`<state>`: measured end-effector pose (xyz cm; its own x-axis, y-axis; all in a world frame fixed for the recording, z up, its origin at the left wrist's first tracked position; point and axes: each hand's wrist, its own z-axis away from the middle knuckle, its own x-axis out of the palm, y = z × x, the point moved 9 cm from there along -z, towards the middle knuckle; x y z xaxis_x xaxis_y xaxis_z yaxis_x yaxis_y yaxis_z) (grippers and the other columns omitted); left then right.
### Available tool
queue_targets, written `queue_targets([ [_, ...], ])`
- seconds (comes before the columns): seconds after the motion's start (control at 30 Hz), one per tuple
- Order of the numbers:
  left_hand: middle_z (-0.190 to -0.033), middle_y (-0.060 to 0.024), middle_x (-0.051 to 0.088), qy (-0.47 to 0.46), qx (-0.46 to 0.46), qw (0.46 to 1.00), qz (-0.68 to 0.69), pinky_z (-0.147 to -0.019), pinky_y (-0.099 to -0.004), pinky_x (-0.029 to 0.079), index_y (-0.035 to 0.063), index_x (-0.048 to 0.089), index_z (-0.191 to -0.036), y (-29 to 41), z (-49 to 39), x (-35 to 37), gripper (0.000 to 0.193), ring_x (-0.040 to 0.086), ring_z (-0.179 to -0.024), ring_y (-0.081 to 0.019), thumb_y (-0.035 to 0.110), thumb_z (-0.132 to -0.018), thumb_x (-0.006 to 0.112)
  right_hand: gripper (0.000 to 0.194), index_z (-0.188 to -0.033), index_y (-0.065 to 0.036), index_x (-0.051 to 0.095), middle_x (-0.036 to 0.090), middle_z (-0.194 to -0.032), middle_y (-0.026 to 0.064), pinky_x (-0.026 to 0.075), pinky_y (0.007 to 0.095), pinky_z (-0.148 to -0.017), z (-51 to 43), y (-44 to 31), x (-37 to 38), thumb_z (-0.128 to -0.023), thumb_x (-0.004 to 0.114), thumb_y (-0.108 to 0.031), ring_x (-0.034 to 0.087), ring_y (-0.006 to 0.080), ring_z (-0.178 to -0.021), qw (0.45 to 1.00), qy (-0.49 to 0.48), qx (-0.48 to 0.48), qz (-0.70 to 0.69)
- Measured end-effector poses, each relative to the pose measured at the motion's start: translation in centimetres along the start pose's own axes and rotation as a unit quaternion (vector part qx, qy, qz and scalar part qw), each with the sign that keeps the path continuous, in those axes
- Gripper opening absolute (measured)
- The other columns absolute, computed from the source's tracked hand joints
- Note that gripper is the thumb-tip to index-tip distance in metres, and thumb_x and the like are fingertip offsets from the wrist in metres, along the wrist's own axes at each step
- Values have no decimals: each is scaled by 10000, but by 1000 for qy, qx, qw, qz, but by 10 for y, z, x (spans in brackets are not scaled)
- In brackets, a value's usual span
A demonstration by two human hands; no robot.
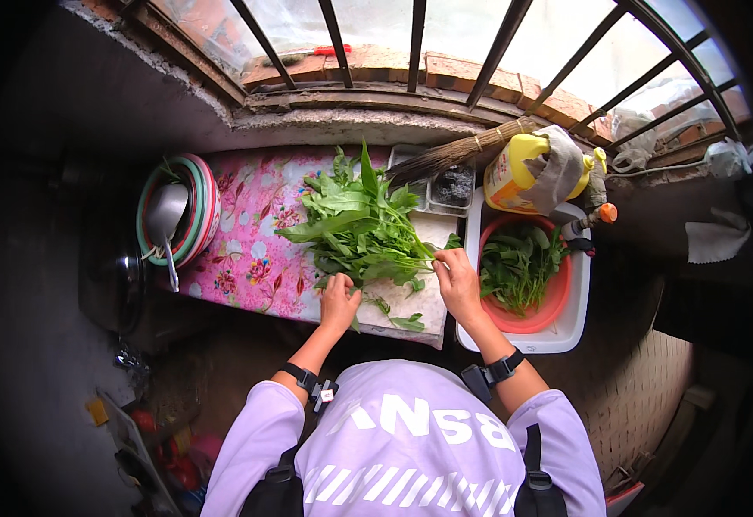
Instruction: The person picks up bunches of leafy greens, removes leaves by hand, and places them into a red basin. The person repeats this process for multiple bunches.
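Note:
A heap of leafy green vegetables point(357, 226) lies on the flowered tablecloth point(241, 258) and on a pale board or table part point(438, 297). My right hand point(459, 284) pinches green stems at the heap's right end between thumb and fingers. At the near left edge of the heap is my left hand point(339, 302), fingers curled by the leaves; whether it grips any is unclear. Loose leaves point(409, 322) lie between the hands. To the right, more greens point(522, 268) fill a red plastic basin point(554, 310) set inside a white basin point(560, 342).
Stacked basins point(205, 220) with a metal ladle point(165, 210) stand at the left. Behind the greens are a straw brush point(460, 152) and a plastic tray point(451, 208). A yellow jug point(512, 171) with a cloth point(554, 174) stands behind the basins, under the barred window point(417, 45).

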<state>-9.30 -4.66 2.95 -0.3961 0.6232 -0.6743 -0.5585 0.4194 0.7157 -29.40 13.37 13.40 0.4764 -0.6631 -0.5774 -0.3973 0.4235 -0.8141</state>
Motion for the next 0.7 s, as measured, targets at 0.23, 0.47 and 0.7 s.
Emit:
queue_targets([
  [0.23,-1014,-94,650,-323,-124,906,243,-699,-287,522,41,643,-1101,26,9,78,305,653,-802,-164,239,-871,684,158,-970,-27,597,662,-841,161,498,372,-627,4,12,-10,-858,656,-121,649,324,-731,996,-20,76,-42],
  [0.47,-1076,-62,637,-362,-195,799,439,-797,-267,523,33,573,-1231,92,9,81,412,635,-933,-141,252,-900,684,172,-898,-19,538,603,-804,139,476,367,-644,39,16,12,-813,679,-71,614,297,-738,992,-49,98,-62],
  [0.7,-1064,-39,648,-309,-144,817,465,-773,-252,523,49,568,-1250,93,-5,66,392,628,-862,-104,214,-909,671,194,-895,-42,508,592,-833,131,464,392,-635,59,25,31,-810,678,-77,600,329,-734,993,-70,94,-20],
])
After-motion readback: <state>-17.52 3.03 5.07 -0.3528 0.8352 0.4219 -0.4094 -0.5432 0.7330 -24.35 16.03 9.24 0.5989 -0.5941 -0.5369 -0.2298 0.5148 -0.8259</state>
